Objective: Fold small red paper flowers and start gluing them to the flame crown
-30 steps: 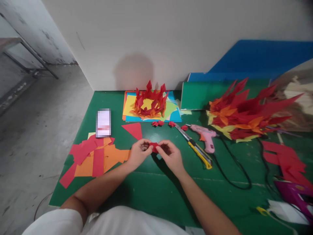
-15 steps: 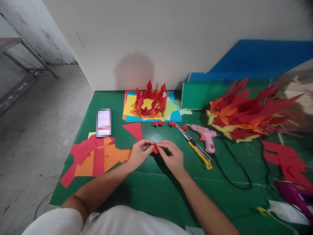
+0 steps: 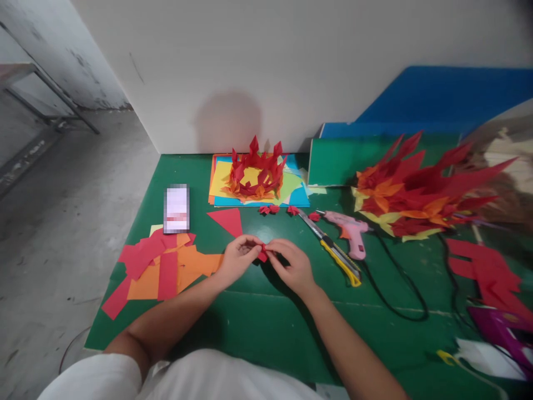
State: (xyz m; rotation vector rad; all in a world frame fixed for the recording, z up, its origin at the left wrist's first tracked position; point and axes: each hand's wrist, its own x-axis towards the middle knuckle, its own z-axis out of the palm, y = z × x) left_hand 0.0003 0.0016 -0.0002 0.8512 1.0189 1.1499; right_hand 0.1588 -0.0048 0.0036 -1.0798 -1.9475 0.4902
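Between my fingertips is a small piece of folded red paper [image 3: 262,256]. My left hand [image 3: 241,257] pinches its left side and my right hand [image 3: 290,264] pinches its right side, so both are closed on it. The fingers cover most of the paper. Just beyond my left hand lies a flat red paper triangle [image 3: 228,221]. Past my hands, several small red folded paper pieces [image 3: 268,210] sit in a loose row. A yellow utility knife [image 3: 333,250] and a pink glue gun [image 3: 352,230] lie right of my right hand.
Loose red and orange paper strips [image 3: 167,272] lie at left below a phone [image 3: 176,209]. A red paper crown [image 3: 256,172] rests on coloured sheets [image 3: 219,183]. A larger flame-like paper crown [image 3: 420,200] stands at right, near a black cord [image 3: 393,294] and a purple object [image 3: 499,333].
Both hands have shifted very slightly, with the red paper still pinched between them. Everything else on the table stays where it was.
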